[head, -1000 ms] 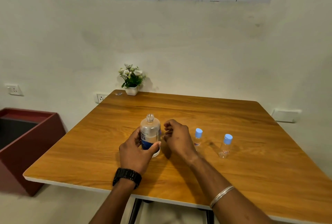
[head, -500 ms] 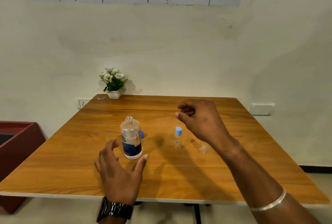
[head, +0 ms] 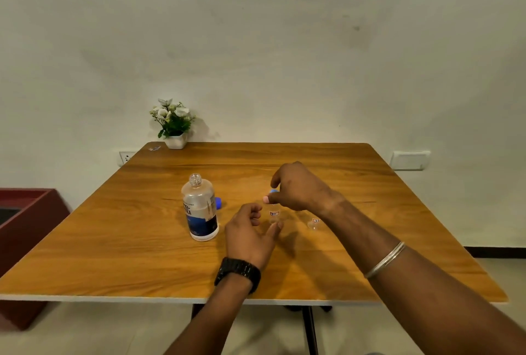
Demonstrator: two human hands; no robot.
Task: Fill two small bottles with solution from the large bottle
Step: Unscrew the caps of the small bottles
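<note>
While the large bottle (head: 200,208) stands uncapped and upright left of centre on the table (head: 113,255), its blue cap (head: 218,202) lying just behind it, the step in hand is judged to be the uncapping of the first small bottle (head: 274,214). That bottle is seen at the middle of the frame, upright, with only a sliver of its blue lid visible under the right hand (head: 299,187). The lid is pinched from above between the thumb and curled fingers of that hand; whether it is already loosened cannot be told. The left hand (head: 250,232) is held half open just below and left of the bottle, fingers loosely curled toward its base; contact with the glass cannot be confirmed, and nothing is gripped by it. A second small bottle (head: 314,223) is partly seen to the right, beside the right wrist; its top is hidden.

No pouring is judged to have begun. Next, the small bottle should be steadied at its body while the lid is twisted off and set aside, so that the narrow neck can be brought under the large bottle's mouth. Care is called for, since so light a bottle could be tipped easily.
</note>
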